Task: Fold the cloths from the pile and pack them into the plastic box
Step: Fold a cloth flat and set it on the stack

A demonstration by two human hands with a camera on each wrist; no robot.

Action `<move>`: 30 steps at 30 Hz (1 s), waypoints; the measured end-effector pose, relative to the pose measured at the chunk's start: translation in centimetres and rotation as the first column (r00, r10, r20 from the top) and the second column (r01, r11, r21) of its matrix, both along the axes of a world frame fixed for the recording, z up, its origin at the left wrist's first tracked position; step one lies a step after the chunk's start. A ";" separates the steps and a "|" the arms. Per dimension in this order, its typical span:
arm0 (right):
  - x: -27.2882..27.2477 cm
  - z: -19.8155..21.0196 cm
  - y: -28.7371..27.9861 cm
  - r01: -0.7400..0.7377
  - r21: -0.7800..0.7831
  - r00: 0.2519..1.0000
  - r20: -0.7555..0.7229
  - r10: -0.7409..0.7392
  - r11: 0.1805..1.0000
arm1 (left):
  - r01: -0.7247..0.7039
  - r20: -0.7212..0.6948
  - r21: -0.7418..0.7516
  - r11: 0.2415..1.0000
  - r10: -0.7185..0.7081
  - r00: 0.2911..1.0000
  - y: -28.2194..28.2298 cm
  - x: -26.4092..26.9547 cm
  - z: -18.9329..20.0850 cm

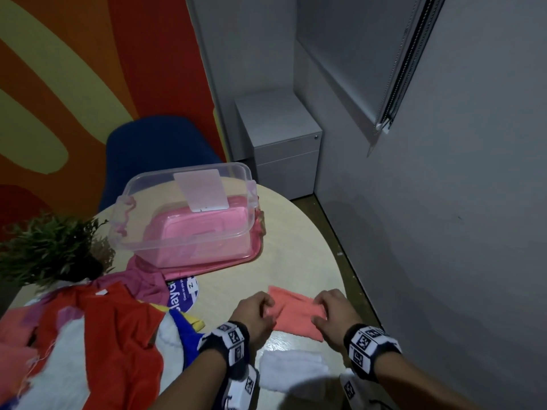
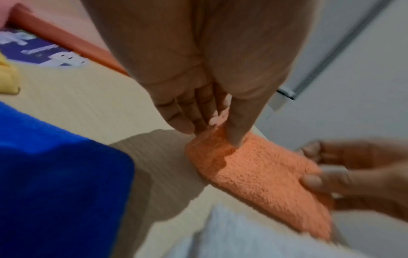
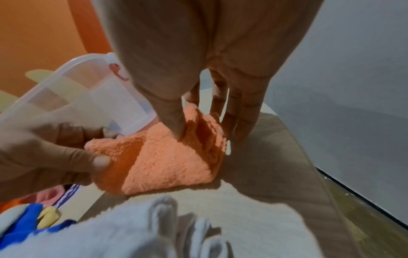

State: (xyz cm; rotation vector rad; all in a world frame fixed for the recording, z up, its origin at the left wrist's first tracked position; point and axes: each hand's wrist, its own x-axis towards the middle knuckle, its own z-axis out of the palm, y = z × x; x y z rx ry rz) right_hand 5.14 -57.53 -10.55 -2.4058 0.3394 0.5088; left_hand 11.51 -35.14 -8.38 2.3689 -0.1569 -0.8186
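Left hand point(image 1: 257, 312) and right hand point(image 1: 333, 312) pinch opposite ends of the orange cloth point(image 1: 296, 313) — near the plastic box point(image 1: 183, 214) on the surface point(image 1: 296, 247).

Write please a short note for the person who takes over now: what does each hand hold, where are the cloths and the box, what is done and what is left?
Left hand: pinches the left end of the orange cloth.
Right hand: pinches its right end; the cloth lies partly folded on the table.
Plastic box: open, farther back on the table, standing on its pink lid; no cloth visibly packed.
White cloth: near the table edge, in front of the orange one.
Pile: unfolded, to the left.
Left: finish this fold, pack it, then the pile.
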 end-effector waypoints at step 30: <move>3.5 -1.3 0.2 -0.143 -0.179 0.990 -0.027 0.141 0.973 | -0.111 0.140 0.086 0.990 0.098 0.985 0.3 -0.9 -3.4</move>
